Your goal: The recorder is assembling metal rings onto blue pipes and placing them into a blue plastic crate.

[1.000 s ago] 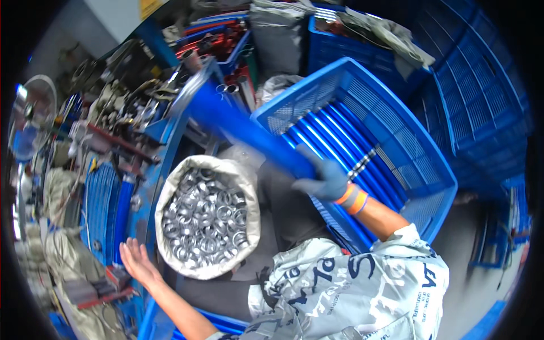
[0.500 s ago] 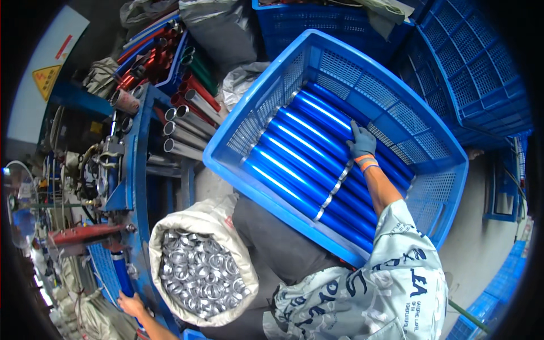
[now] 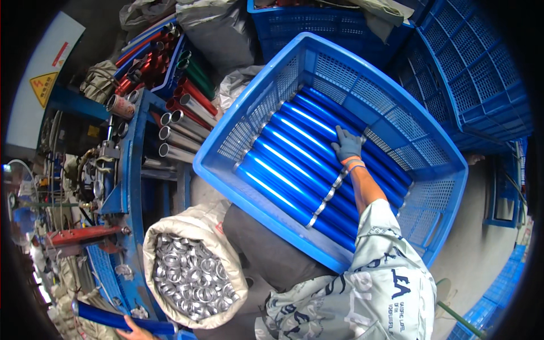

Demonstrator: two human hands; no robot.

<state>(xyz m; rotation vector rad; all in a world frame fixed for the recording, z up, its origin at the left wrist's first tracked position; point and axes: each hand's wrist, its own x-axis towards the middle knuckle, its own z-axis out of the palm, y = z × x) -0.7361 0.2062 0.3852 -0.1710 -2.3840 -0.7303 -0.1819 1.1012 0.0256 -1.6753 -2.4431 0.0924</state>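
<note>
At the lower left my bare left hand (image 3: 136, 328) grips a shiny blue metal tube (image 3: 101, 315), which lies nearly level across the bottom corner; part of the hand is cut off by the frame's edge. My right hand (image 3: 347, 146), in a grey glove with an orange cuff, lies over blue tubes (image 3: 277, 161) in a large blue plastic crate (image 3: 249, 191). Its fingers are extended and touch the tubes' surface. The tubes lie side by side in two rows, with silvery ends meeting near the crate's middle.
A pale sack (image 3: 187, 218) full of silvery metal rings stands left of the crate. Further left is a blue-framed machine (image 3: 133, 192) with a red lever (image 3: 85, 233). Bare metal tubes (image 3: 181, 150) stick out beside it. Stacked blue crates (image 3: 481, 73) stand at the right.
My left hand has brought its blue tube down from the machine, turning it from steep to nearly level. My right hand has shifted slightly left over the tubes.
</note>
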